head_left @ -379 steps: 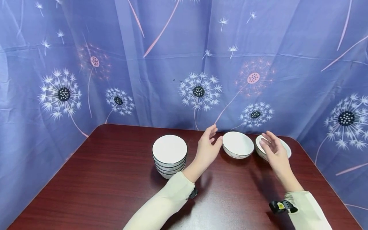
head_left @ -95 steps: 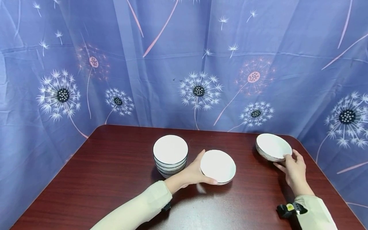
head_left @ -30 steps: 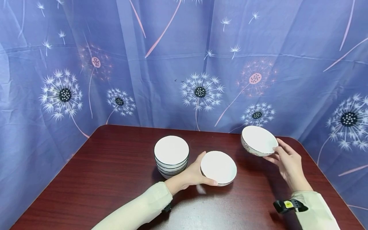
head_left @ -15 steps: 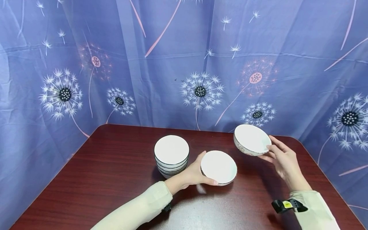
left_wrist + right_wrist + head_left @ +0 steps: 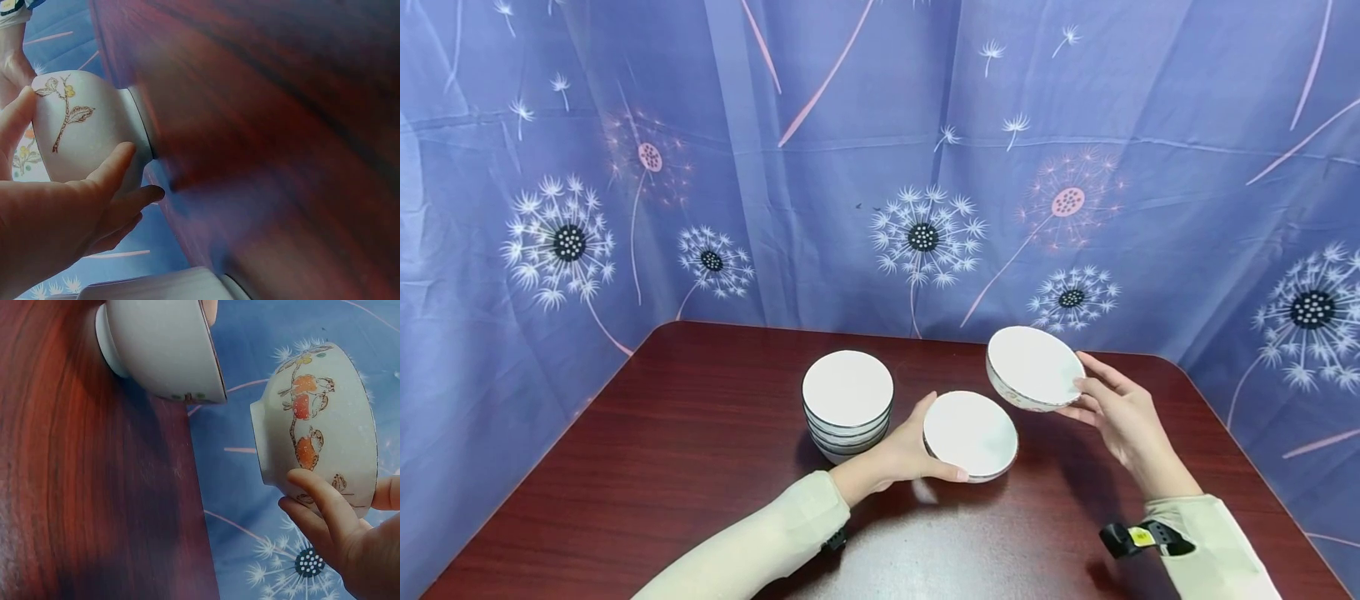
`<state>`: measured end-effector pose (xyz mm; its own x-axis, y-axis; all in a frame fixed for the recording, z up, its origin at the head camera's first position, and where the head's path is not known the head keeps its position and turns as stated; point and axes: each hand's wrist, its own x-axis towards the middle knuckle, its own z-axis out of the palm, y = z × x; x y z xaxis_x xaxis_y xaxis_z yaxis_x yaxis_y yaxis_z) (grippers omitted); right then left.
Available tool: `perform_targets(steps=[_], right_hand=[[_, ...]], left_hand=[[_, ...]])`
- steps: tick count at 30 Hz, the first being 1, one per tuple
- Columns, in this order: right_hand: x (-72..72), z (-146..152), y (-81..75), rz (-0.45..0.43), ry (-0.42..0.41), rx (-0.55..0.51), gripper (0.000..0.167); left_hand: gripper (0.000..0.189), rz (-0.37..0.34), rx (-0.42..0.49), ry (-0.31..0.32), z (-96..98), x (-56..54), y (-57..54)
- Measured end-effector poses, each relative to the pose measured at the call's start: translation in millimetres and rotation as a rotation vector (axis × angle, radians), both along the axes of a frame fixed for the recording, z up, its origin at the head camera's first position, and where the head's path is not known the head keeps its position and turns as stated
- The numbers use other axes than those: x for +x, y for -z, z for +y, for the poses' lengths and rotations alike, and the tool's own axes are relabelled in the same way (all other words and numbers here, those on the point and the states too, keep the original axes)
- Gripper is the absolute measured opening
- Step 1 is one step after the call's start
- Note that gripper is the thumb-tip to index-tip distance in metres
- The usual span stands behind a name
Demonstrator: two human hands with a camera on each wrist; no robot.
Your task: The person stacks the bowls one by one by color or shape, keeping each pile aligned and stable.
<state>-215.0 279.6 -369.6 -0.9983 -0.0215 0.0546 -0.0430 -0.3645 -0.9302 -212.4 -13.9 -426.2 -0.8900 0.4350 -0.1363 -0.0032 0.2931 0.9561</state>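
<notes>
My left hand [image 5: 904, 448] grips a white bowl [image 5: 972, 435] from its left side, thumb along the near rim. That bowl stands on the table just right of a stack of several white bowls [image 5: 847, 396] with dark rims. Up and to the right, my right hand [image 5: 1126, 423] holds a second white bowl [image 5: 1034, 367] by its right side, thumb at the rim and fingers underneath. In the right wrist view this bowl [image 5: 325, 419] is raised off the table and shows painted birds on a branch. The left wrist view shows a brown leafy twig on the left hand's bowl [image 5: 81, 125].
The dark red wooden table [image 5: 662, 467] ends at the back against a blue curtain [image 5: 820, 208] printed with dandelions. Black bands [image 5: 1142, 537] sit on both wrists.
My right hand has lifted the patterned bowl from the back right and carried it left, toward the other bowl. Earlier my left hand took hold of its bowl and brought it nearer; lately it stays still.
</notes>
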Motion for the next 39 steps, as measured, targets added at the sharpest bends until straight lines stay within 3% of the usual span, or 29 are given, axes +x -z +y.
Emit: perform_targets(steps=[39], right_hand=[[14.5, -39.5, 0.2, -0.026, -0.150, 0.154, 0.035]], left_hand=[[0.122, 0.011, 0.052, 0.000, -0.5, 1.4, 1.4]])
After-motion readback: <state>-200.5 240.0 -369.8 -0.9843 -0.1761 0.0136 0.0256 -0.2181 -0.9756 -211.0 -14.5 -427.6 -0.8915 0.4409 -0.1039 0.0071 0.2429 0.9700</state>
